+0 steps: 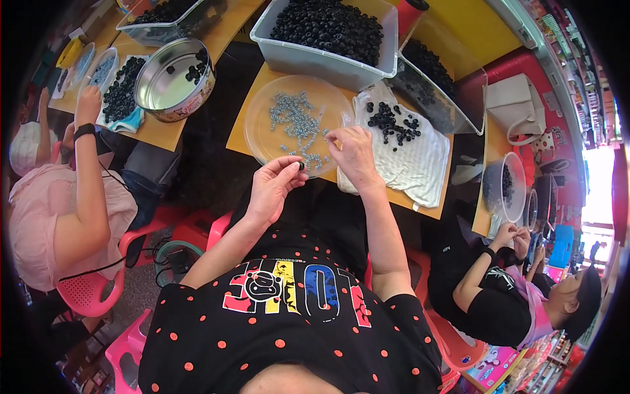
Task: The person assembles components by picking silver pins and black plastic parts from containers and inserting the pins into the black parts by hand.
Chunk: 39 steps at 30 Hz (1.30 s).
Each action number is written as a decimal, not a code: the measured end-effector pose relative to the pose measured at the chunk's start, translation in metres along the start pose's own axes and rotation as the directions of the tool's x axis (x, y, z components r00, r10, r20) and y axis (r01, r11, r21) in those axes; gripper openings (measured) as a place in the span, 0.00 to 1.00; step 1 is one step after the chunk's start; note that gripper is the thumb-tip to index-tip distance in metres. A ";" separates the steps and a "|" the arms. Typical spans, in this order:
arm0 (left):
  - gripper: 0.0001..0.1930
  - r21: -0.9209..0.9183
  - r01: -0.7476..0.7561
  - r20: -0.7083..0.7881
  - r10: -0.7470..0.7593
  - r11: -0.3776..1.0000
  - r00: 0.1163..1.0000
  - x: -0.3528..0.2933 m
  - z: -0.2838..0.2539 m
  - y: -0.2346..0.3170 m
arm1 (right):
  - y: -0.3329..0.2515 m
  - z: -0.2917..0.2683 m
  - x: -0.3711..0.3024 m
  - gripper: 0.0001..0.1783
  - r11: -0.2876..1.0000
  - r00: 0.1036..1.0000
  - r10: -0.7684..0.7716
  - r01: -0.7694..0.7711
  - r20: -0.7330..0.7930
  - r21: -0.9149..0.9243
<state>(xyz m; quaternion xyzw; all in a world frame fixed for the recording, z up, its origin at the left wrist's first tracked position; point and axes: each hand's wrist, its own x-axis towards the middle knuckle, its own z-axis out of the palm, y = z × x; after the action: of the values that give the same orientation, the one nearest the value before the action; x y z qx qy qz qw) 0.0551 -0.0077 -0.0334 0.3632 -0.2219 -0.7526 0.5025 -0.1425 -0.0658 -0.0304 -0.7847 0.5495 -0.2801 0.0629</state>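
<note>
My left hand [268,190] is closed in a pinch on a small round black piece [302,166], at the near edge of a shallow clear round tray [256,125]. Small blue-grey pieces [289,110] lie scattered in that tray, thickest toward its middle. Over the tray's right side, my right hand [354,151] has thumb and fingertips pressed together; whatever is between them is too small to make out. Just right of this hand, a white cloth [413,177] carries a loose group of black round pieces [392,123] like the held one.
Beyond the tray stands a large clear bin [295,60] heaped with black pieces; another clear bin [459,108] is to its right. A round metal tin [174,108] sits on the left table. Co-workers sit at left and right, the right one's hands [512,238] near a bowl [515,187].
</note>
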 end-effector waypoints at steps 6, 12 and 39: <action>0.10 0.020 0.031 0.013 -0.031 0.999 0.999 0.005 0.007 0.008 | -0.014 -0.020 -0.002 0.06 0.915 0.981 0.194 -0.183 0.008 0.361; 0.10 0.042 0.050 0.051 -0.052 0.998 0.997 0.016 0.010 0.007 | -0.026 -0.026 -0.014 0.10 0.568 0.886 0.419 -0.425 0.197 0.705; 0.11 -0.178 0.234 0.117 -0.215 0.956 0.970 0.012 0.031 -0.015 | -0.059 -0.035 -0.053 0.10 0.976 0.918 0.152 -0.081 -0.367 0.202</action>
<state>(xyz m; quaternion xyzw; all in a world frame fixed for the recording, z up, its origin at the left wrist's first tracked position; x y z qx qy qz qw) 0.0196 -0.0139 -0.0279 0.2998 -0.1301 -0.8391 0.4348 -0.1238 0.0124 0.0031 -0.6723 0.5689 -0.4717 0.0436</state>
